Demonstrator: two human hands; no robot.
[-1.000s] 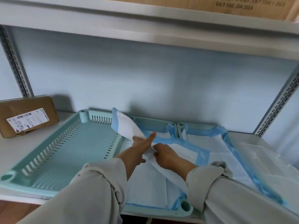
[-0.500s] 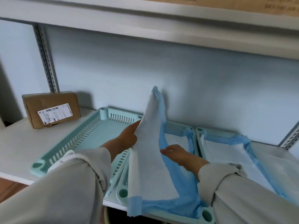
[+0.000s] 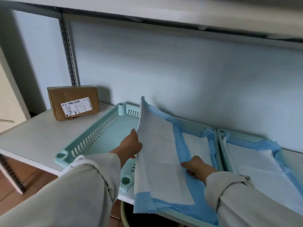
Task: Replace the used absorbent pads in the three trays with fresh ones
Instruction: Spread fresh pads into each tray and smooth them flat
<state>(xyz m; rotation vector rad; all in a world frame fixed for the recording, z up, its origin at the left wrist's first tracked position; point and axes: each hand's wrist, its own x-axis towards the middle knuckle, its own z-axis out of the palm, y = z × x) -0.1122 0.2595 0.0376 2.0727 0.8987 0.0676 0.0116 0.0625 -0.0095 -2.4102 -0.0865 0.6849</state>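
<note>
Three pale green plastic trays with slotted walls were set side by side on a white shelf [image 3: 32, 138]. The left tray [image 3: 105, 136] was seen with a bare floor. In the middle tray [image 3: 214, 145] a white absorbent pad with a blue border [image 3: 157, 161] was lifted along its left side, so that it stood up steeply, its far corner raised above the tray's back wall and its near corner hanging over the front edge of the shelf. The pad's left edge was held by the left hand [image 3: 129, 146], though how its fingers were closed could not be told behind the sheet. The pad's blue border was pinched by the curled fingers of the right hand [image 3: 195, 166]. The right tray [image 3: 221, 133] was lined with another white, blue-edged pad [image 3: 255, 161]. A brown cardboard box with a white label [image 3: 73, 102] was placed at the back left of the shelf, well apart from the hands.
</note>
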